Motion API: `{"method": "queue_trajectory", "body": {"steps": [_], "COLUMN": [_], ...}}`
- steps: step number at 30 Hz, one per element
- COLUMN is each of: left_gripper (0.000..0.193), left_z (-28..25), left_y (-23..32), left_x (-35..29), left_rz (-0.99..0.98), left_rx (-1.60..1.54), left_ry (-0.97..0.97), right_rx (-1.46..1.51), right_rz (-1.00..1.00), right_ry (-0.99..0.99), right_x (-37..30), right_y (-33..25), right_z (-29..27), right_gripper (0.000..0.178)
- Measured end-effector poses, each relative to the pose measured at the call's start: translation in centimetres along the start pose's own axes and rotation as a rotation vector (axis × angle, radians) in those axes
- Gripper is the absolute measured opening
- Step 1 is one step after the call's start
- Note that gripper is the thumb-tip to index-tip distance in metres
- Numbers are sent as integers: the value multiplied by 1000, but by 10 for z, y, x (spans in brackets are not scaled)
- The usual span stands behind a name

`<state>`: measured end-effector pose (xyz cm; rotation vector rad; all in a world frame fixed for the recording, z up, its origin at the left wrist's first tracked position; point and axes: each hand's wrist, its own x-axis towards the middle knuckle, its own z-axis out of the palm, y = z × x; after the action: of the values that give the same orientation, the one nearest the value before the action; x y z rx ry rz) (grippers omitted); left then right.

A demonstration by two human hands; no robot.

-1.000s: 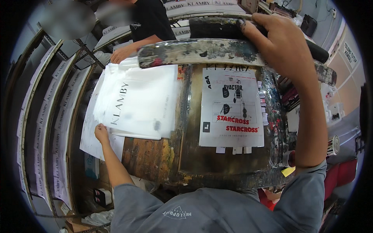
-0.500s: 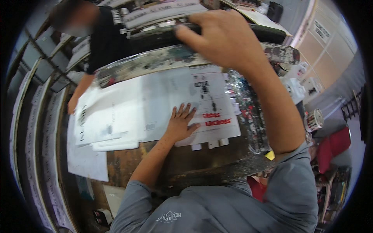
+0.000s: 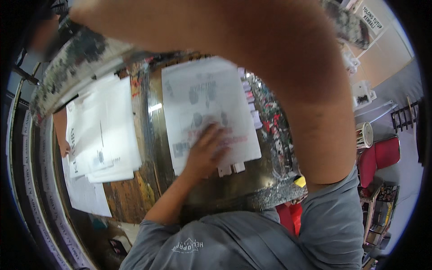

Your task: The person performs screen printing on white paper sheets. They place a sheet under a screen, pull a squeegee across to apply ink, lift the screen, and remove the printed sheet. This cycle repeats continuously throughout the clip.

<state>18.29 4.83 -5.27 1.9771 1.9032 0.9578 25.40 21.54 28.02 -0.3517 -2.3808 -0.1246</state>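
Observation:
My left hand (image 3: pixel 208 150), slightly blurred, rests palm down with fingers stretched on a white printed sheet (image 3: pixel 211 99). Dark and red print shows on that sheet, which lies on a dark glossy board (image 3: pixel 198 193). My right hand (image 3: pixel 126 20) looms at the top, close to the camera; the picture's edge cuts off its fingers, so its grip is hidden. Beneath it slants a long paint-stained bar (image 3: pixel 85 58), raised above the table. Small white tabs (image 3: pixel 237 167) stick out along the sheet's edges.
At the left, another person's hand (image 3: pixel 65 148) touches a stack of white printed sheets (image 3: pixel 108 126). Racks with printed strips (image 3: pixel 49 202) stand at the far left. A paint can (image 3: pixel 363 135) and a red chair (image 3: pixel 380 155) are on the right. A yellow scrap (image 3: pixel 300 182) lies near my right elbow.
My right hand and the paint-stained bar have come up and left, toward the camera. The white stack has shifted left, away from the printed sheet. My left hand stays on the sheet.

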Motion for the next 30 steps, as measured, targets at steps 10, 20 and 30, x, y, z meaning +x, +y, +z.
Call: {"method": "queue_trajectory", "body": {"steps": [10, 20, 30], "left_gripper": [75, 74, 101], "left_z": [-41, -44, -123], "left_y": [-50, -56, -12], "left_x": [-98, -106, -94], "left_rz": [-265, -108, -255], "left_rx": [412, 392, -430], "left_ry": [-17, 108, 722], "right_rx": [-113, 74, -6], "right_rz": [317, 132, 50], "right_ry": [-230, -61, 77], "right_x": [20, -13, -48], "right_y": [-63, -43, -61], "right_z": [-32, -9, -1], "right_gripper": [56, 58, 50]}}
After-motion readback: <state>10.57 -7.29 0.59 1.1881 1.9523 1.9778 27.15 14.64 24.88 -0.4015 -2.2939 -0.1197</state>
